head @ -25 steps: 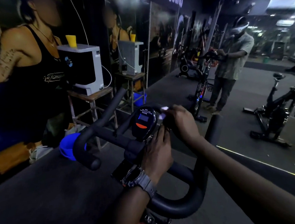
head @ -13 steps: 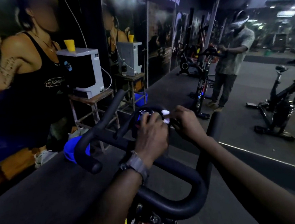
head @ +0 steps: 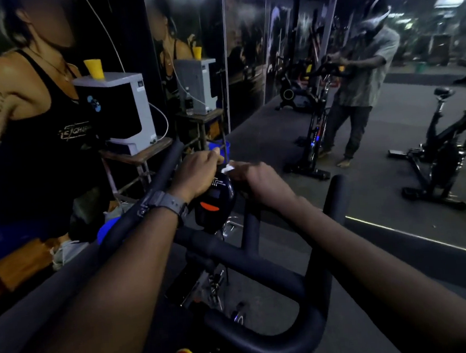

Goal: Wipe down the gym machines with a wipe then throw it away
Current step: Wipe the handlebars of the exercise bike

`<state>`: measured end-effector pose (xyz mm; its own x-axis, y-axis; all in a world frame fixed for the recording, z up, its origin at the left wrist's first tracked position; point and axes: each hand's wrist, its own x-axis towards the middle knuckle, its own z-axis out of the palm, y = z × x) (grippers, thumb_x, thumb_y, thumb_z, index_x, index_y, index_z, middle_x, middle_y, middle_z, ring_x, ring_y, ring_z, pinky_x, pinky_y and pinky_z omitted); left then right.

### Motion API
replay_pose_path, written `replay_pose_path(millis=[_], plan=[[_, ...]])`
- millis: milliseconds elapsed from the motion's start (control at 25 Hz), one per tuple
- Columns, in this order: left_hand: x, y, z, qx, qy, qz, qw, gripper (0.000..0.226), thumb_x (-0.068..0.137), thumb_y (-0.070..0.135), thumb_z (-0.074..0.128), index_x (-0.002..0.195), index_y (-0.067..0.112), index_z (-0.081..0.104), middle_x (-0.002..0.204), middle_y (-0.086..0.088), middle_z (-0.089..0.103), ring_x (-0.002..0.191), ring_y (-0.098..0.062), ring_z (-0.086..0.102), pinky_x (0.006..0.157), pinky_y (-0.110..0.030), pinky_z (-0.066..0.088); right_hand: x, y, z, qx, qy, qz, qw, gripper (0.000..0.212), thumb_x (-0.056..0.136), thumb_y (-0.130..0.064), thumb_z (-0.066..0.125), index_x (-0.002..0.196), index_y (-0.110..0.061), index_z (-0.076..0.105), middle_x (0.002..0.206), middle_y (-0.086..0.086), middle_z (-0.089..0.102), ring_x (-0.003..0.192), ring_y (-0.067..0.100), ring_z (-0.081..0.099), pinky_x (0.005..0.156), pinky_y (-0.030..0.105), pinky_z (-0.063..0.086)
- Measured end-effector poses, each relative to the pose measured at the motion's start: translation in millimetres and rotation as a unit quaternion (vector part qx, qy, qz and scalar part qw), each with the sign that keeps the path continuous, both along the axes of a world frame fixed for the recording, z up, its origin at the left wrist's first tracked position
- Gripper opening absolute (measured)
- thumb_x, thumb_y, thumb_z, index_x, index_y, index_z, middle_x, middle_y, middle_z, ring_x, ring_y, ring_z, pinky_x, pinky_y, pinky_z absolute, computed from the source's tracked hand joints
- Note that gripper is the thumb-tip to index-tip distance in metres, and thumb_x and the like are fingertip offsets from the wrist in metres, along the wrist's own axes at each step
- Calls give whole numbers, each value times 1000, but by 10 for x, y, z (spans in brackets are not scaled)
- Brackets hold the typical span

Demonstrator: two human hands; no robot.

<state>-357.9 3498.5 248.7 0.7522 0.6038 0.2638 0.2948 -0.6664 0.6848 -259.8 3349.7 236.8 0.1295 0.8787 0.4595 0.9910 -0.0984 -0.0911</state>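
Your left hand (head: 195,172) has climbed from the face of the bike's display (head: 214,197) to its top edge, fingers curled there. Your right hand (head: 262,178) pinches the white wipe (head: 228,167) against the display's top; the wiping goes on.

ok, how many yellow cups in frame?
2. One cup sits atop the white dispenser at left. The other cup tops a grey unit further right, possibly a mirror image. More could be hidden in the dark.
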Motion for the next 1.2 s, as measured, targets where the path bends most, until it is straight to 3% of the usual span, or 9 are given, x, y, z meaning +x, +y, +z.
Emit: replay_pose_path(millis=[80,200,280,400,600,880,1000,1080,1200], plan=[[-11,98,-22,27,1,-17,999,48,90,53,37,100,25,76,111,-5,73,106,-24,65,96,-41,49,107,192,91,-44,-10,6,999,18,82,-17,59,97,-13,69,101,11,72,86,37,68,69,40,52],[5,237,-48,53,-5,-75,996,20,91,32,63,98,21,78,102,2,76,98,-14,68,91,-34,53,297,-27,68,-29,6,33,999,18,84,-20,63,99,-23,73,110,0,73,95,26,70,74,34,54],[33,334,-70,48,-21,-107,993,16,89,27,68,98,20,78,101,4,76,97,-10,68,93,-32,53,297,-127,31,4,0,35,999,22,82,-15,65,101,-23,74,109,-3,73,102,21,69,77,35,55],[116,517,-92,33,-23,-136,990,17,84,35,72,95,22,79,94,7,77,92,-6,69,89,-35,55,166,188,175,-3,26,11,1000,21,82,-25,58,91,-21,76,93,-3,75,86,18,71,69,30,53],[106,658,-138,-130,-54,-183,973,17,84,18,76,98,10,78,92,-3,77,90,-13,70,91,-39,54,233,391,393,-22,124,2,992,8,82,-21,76,89,-21,79,88,-9,76,87,3,70,78,31,55],[130,624,-139,-23,-62,-144,987,8,79,12,74,72,16,72,78,0,72,77,-15,68,74,-35,56,143,249,489,-24,-5,-24,999,22,71,2,72,87,-12,78,86,2,75,84,4,60,69,-5,33],[87,706,-195,-75,-56,-106,990,13,79,10,71,69,16,66,74,-4,70,75,-22,67,70,-33,53,104,332,591,-71,36,-42,996,24,71,2,70,87,-14,78,84,1,75,78,-5,57,69,2,40],[70,737,-230,-114,-62,-85,988,14,77,11,74,68,11,63,66,-5,67,64,-22,64,62,-31,53,40,498,679,-144,78,-104,981,9,79,-16,67,79,-17,76,75,-2,72,66,1,57,67,22,50],[-7,794,-274,-166,-63,-103,979,32,68,25,88,66,17,57,58,3,61,52,-8,53,51,-20,43,-25,893,665,-167,59,-152,972,37,86,-45,65,63,-15,66,64,1,63,57,10,48,59,27,46]])
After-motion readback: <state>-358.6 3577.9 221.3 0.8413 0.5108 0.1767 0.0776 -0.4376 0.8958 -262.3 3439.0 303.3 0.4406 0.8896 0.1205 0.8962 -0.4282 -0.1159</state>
